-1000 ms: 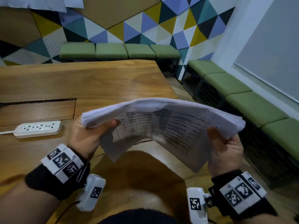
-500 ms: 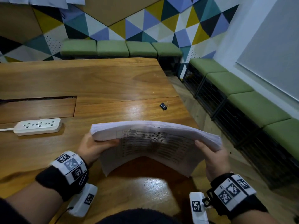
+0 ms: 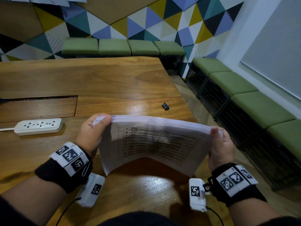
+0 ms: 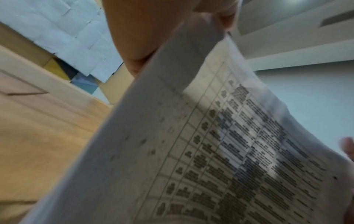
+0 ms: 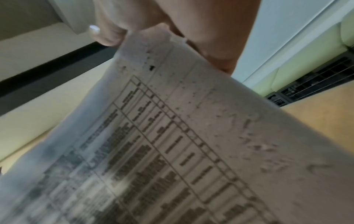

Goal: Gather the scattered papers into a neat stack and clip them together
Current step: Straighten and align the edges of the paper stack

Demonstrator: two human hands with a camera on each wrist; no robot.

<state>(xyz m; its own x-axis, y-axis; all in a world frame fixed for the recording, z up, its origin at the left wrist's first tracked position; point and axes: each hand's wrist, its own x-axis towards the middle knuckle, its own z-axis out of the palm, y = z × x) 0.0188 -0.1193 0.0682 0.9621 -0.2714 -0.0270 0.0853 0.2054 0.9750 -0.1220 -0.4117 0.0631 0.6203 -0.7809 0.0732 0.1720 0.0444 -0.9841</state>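
Observation:
A stack of white papers (image 3: pixel 151 144) printed with a table hangs upright over the near part of the wooden table (image 3: pixel 97 82), its lower edge bowed. My left hand (image 3: pixel 97 128) grips the stack's upper left corner, thumb on the near side. My right hand (image 3: pixel 218 137) grips the upper right corner the same way. Both wrist views are filled by the printed papers (image 4: pixel 210 144) (image 5: pixel 172 144), with my thumb and fingers pinching the top edge. A small black binder clip (image 3: pixel 165 106) lies on the table just beyond the stack, to the right of centre.
A white power strip (image 3: pixel 39 126) lies on the table to the left, its cord running off the left edge. A recessed panel (image 3: pixel 37 108) sits behind it. Green cushioned benches (image 3: pixel 244 95) line the back and right walls. The table's right edge runs close to my right hand.
The papers have come down from a raised, flopped-over hold to an upright one nearer the table. Both hands have shifted to the top corners, and the binder clip has come into view behind the stack.

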